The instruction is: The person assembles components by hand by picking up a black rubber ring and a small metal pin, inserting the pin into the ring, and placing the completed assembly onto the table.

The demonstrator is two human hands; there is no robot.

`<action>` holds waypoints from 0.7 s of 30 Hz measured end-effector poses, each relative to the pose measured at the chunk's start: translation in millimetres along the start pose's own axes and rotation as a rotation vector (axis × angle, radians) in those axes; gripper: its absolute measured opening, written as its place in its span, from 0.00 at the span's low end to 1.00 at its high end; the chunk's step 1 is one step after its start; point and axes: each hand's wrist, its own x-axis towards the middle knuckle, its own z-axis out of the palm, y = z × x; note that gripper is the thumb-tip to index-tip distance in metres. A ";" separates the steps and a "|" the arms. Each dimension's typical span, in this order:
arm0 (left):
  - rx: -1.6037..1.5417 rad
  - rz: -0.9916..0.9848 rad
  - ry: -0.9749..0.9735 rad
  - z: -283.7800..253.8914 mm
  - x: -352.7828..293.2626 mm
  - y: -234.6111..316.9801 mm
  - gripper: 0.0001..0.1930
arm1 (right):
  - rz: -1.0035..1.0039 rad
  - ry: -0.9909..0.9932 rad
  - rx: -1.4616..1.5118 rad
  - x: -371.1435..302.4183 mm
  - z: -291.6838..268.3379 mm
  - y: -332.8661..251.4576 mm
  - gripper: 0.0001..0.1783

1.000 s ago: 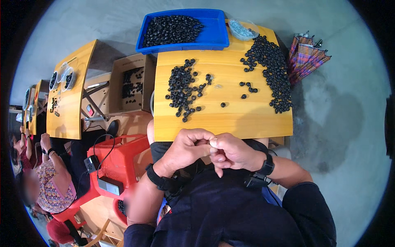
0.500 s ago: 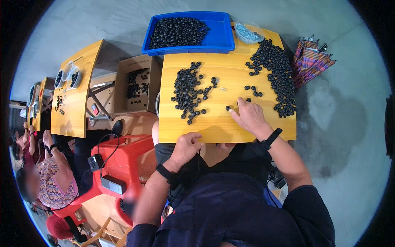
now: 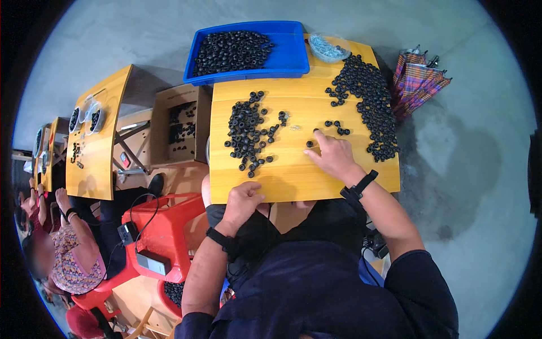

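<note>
My right hand [image 3: 334, 155] is over the right middle of the yellow table [image 3: 282, 183], thumb and forefinger spread apart. The forefinger tip is at one small black ring-shaped piece [image 3: 316, 130]. Close by, between finger and thumb, another black ring-shaped piece [image 3: 309, 144] lies on the tabletop. At the table's near edge my left hand [image 3: 241, 204] has its fingers curled and pressed together; whatever they may hold is hidden. A heap of black ring-shaped pieces [image 3: 245, 127] lies on the left, and a larger spread [image 3: 370, 101] runs along the right side.
A blue tray [image 3: 288, 53] of black pieces and a clear bowl of pale blue bits [image 3: 328, 50] stand at the far edge. A plaid umbrella [image 3: 418, 85] is on the right. Leftward are a cardboard box [image 3: 161, 133], red stool [image 3: 164, 237] and a person [image 3: 76, 254] at another table.
The whole view has shifted slightly. My right hand has drawn a black piece leftward, bringing it near the other one. My left hand stays at the near edge.
</note>
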 end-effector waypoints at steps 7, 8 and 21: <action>-0.092 -0.121 -0.032 -3.2 1.8 8.6 0.18 | 0.060 -0.024 0.183 -16.1 -9.4 20.4 0.24; -0.091 -0.121 -0.034 -2.8 2.1 9.5 0.18 | 0.062 -0.023 0.183 -16.4 -5.0 21.9 0.24; -0.259 -0.106 -0.043 2.3 -1.6 22.1 0.15 | 0.010 0.011 0.317 3.2 15.9 -7.5 0.10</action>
